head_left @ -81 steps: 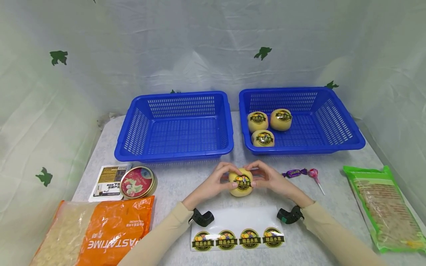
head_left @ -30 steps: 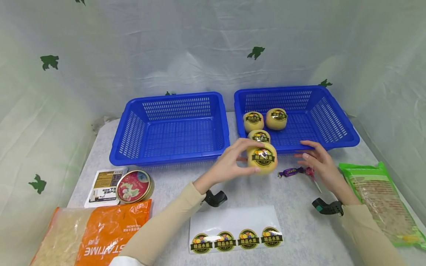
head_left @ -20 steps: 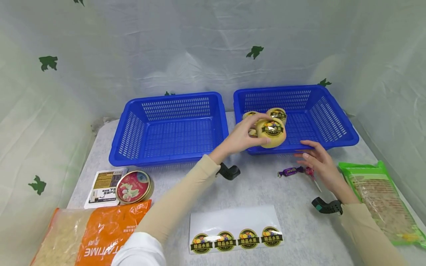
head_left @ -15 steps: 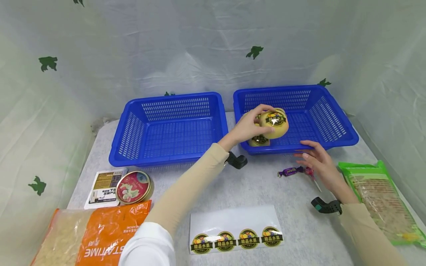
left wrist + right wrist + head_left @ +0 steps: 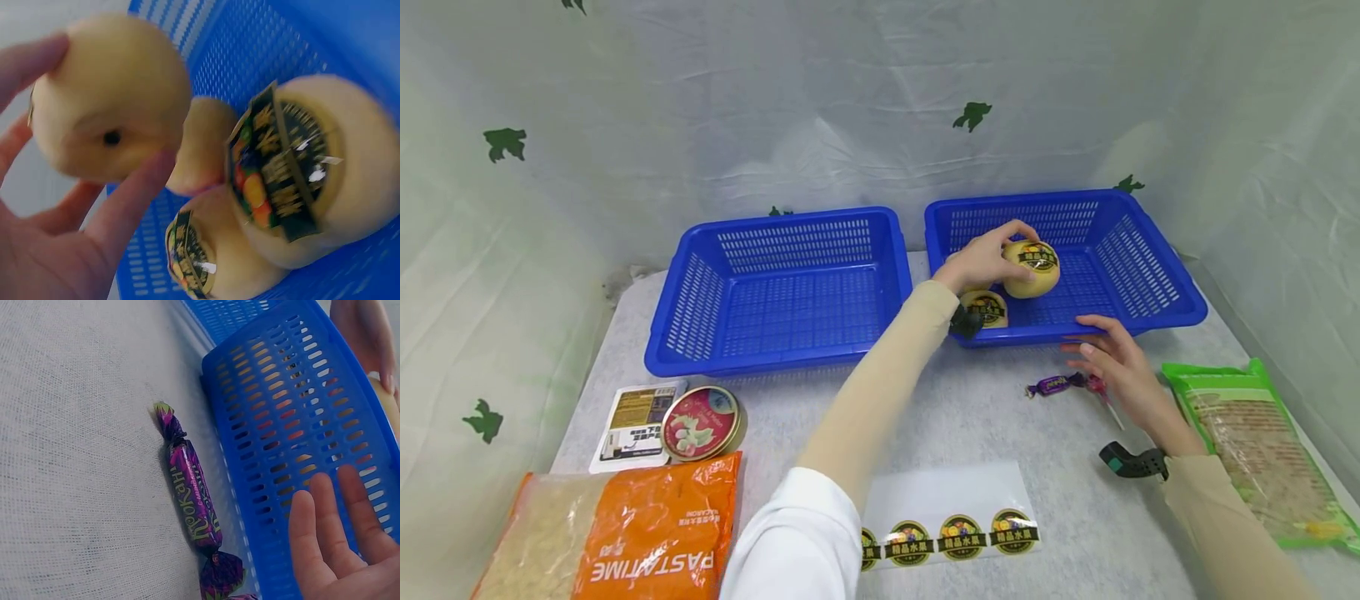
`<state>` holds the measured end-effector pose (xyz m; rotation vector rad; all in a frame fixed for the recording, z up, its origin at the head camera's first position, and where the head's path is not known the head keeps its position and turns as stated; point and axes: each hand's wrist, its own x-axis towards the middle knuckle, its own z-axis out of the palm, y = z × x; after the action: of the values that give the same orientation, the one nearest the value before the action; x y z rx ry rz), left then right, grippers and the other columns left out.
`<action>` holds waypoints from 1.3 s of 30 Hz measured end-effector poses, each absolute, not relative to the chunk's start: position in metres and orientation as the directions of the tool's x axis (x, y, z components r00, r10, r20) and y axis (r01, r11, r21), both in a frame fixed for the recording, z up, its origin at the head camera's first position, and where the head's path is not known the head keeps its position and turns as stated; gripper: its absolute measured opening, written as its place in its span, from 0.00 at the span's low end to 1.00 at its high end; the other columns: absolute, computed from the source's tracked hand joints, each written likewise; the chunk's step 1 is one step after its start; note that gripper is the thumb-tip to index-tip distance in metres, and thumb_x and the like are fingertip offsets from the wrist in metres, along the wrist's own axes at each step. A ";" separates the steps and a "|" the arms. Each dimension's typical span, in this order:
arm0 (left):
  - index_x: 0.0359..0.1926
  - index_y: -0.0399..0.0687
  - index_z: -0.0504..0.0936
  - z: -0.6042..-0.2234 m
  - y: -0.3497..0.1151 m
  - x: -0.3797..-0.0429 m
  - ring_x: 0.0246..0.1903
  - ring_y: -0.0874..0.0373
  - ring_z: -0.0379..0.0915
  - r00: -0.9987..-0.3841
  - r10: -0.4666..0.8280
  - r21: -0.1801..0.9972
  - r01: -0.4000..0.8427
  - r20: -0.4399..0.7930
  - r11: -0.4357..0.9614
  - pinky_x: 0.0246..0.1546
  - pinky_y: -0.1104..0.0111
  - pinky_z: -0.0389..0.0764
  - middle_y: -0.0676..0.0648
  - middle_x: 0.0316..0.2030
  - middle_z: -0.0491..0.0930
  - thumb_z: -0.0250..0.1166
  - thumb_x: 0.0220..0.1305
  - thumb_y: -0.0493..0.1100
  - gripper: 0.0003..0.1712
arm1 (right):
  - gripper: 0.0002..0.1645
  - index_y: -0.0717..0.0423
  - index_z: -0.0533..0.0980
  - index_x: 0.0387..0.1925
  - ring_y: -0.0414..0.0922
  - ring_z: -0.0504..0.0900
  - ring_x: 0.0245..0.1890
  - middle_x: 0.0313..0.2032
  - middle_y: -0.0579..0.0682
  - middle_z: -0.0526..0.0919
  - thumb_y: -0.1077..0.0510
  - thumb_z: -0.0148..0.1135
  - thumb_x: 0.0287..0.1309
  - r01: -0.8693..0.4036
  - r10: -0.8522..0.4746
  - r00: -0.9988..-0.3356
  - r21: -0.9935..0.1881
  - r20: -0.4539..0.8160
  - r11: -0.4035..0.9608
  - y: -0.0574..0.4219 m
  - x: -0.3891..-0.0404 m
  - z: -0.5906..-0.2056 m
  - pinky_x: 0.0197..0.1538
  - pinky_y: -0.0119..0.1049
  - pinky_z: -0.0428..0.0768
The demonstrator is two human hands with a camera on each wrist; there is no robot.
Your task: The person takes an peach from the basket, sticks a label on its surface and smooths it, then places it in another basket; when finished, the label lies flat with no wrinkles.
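My left hand [image 5: 987, 260] grips a round yellow apple [image 5: 1032, 285], thumb and fingers spread around it, over the left part of the right blue basket [image 5: 1138, 323]. A black-and-gold fruit sticker shows on the apple's top in the head view; the left wrist view shows its end with a dark pit. Three other stickered apples [image 5: 325, 181] sit in the basket beside the held one, largely covered by the hand in the head view. My right hand [image 5: 1126, 382] holds nothing; its fingers [image 5: 322, 512] are extended beside the basket's front wall.
A second blue basket [image 5: 775, 362] stands at left. On the table lie a sticker sheet [image 5: 947, 487], a purple-wrapped candy [image 5: 1054, 385], a lollipop [image 5: 1099, 388], a green-edged bag [image 5: 1262, 450], a round tin [image 5: 700, 423], a flat white packet [image 5: 634, 425] and an orange pasta bag [image 5: 655, 517].
Both hands held the apple above the table at first. The right hand let go and moved right; the left hand carried the apple forward and right into the right basket.
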<state>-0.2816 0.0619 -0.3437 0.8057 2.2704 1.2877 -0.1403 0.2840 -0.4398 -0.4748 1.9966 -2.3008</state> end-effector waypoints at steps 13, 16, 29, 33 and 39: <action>0.55 0.50 0.67 -0.355 0.083 -0.282 0.48 0.57 0.65 -0.705 0.701 0.838 0.318 -0.103 0.443 0.41 0.70 0.69 0.48 0.53 0.66 0.66 0.53 0.42 0.27 | 0.23 0.58 0.58 0.60 0.45 0.74 0.49 0.51 0.61 0.69 0.66 0.44 0.64 -0.153 -0.240 -0.954 -0.979 0.181 -0.131 0.286 -0.141 -0.447 0.47 0.35 0.76; 0.55 0.49 0.67 -0.358 0.087 -0.281 0.48 0.59 0.64 -0.695 0.710 0.808 0.354 -0.110 0.471 0.41 0.71 0.69 0.49 0.54 0.66 0.66 0.53 0.42 0.28 | 0.23 0.57 0.59 0.60 0.46 0.73 0.50 0.52 0.61 0.69 0.65 0.46 0.64 -0.165 -0.260 -0.943 -0.970 0.208 -0.180 0.291 -0.145 -0.457 0.48 0.36 0.75; 0.54 0.52 0.67 -0.350 0.083 -0.284 0.55 0.58 0.60 -0.681 0.711 0.805 0.316 -0.177 0.503 0.44 0.70 0.68 0.50 0.60 0.60 0.67 0.53 0.43 0.28 | 0.23 0.59 0.58 0.61 0.46 0.74 0.49 0.52 0.66 0.67 0.69 0.42 0.64 -0.161 -0.248 -0.949 -0.975 0.196 -0.152 0.288 -0.143 -0.449 0.47 0.36 0.76; 0.54 0.52 0.67 -0.351 0.083 -0.287 0.57 0.58 0.57 -0.662 0.722 0.807 0.304 -0.204 0.506 0.46 0.70 0.67 0.51 0.61 0.58 0.67 0.53 0.42 0.28 | 0.23 0.59 0.58 0.60 0.46 0.74 0.49 0.51 0.67 0.67 0.69 0.42 0.64 -0.155 -0.244 -0.952 -0.977 0.187 -0.143 0.286 -0.141 -0.445 0.47 0.36 0.75; 0.52 0.48 0.67 -0.356 0.085 -0.289 0.61 0.60 0.50 -0.646 0.725 0.768 0.333 -0.237 0.548 0.47 0.73 0.65 0.51 0.63 0.55 0.66 0.53 0.39 0.25 | 0.23 0.59 0.58 0.61 0.47 0.74 0.50 0.51 0.66 0.67 0.70 0.41 0.64 -0.159 -0.250 -0.948 -0.975 0.195 -0.156 0.286 -0.141 -0.444 0.47 0.36 0.75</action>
<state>-0.2895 0.0853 -0.3560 0.8505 2.2428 0.9525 -0.1408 0.2860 -0.4443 -0.4864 1.9993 -2.2925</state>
